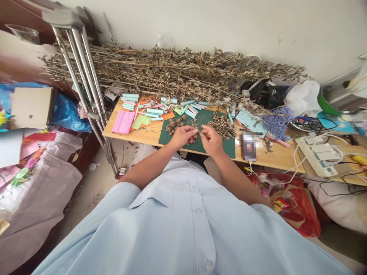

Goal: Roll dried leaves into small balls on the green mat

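We hold both bare hands over the green mat on the wooden worktop, fingertips drawn near each other. On our left hand the thumb and forefinger are pinched together, with dried leaf bits at and just below their tips; whether we grip one of the bits is too small to tell. Our right hand is curled in, its thumb and forefinger tips close — we cannot tell whether they meet on anything.

The loose heap of dried leaves lies on the mat just beyond and to the right of our right fingers. Dark, round clumps sit together to the left of our left fingers and a little beyond them. Farther past both hands, pale blue and pink paper rolls lie scattered, and behind those the long dried stalks stretch across in a thick layer.

Well to the left of our fingers are pink sheets and light green slips. To the right — just beside the mat — a phone lies with a white cable at its near end; farther right are a tangle of bluish-purple cord and a white power strip.
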A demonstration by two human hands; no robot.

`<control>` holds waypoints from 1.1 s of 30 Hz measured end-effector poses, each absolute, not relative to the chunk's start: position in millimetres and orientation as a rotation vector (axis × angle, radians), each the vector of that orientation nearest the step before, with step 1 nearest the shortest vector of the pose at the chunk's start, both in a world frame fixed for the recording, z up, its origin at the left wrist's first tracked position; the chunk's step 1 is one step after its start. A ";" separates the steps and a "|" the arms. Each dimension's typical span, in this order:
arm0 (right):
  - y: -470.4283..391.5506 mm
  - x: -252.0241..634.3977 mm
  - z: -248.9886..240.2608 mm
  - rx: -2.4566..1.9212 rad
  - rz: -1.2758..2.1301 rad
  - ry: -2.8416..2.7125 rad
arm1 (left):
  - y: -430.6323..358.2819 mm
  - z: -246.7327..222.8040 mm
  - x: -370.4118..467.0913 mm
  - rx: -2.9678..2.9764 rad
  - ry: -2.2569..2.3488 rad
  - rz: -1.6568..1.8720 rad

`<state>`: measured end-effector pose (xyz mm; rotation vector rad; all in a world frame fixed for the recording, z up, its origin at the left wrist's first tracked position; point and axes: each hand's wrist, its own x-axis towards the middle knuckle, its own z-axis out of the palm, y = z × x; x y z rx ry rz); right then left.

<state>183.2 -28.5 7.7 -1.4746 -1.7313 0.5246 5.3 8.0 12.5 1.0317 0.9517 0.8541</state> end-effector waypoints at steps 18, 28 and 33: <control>-7.5 180.4 -11.0 -1.558 0.739 -1.482 | 12.3 3.4 -4.9 0.980 0.978 0.762; -0.8 159.8 0.5 -1.435 0.974 -1.369 | 11.4 2.3 -1.6 1.118 1.050 0.747; 2.4 169.1 3.3 -1.513 0.901 -1.297 | 14.0 -1.4 -5.6 1.041 1.072 0.769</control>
